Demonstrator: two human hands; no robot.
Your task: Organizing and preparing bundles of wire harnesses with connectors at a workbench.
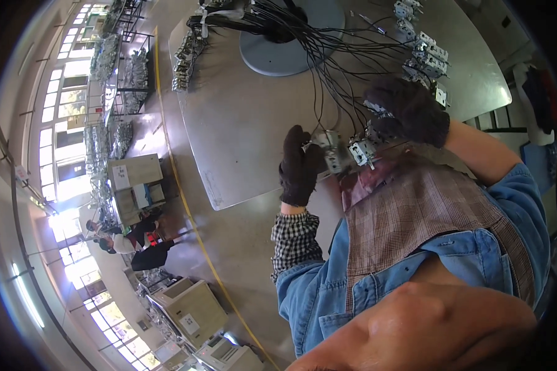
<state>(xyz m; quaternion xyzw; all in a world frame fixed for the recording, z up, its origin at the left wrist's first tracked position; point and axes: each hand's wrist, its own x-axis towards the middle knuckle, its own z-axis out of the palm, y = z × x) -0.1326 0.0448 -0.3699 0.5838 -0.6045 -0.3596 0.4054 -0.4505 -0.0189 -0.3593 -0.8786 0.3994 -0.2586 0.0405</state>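
Note:
My left hand (298,164), in a black glove, is closed on a small silvery metal-cased device (330,148), blurred, at the near edge of the table. Beside it, to the right, hangs a similar metal device (361,153) with a pale face and a short stem. My right hand (408,114), also gloved in black, is curled just above that device. Between its fingers shows a silvery metal piece (376,109), mostly covered by the glove. Thin black cables (334,77) run from the far side of the table down to the devices around both hands.
A round grey base (263,59) with a dark post stands on the metal table (229,142), cables gathered about it. More metal devices (428,55) line the right side, others (184,62) the left corner. A screwdriver-like tool (372,23) lies far back. Two people (124,242) are off left, beyond a yellow floor line.

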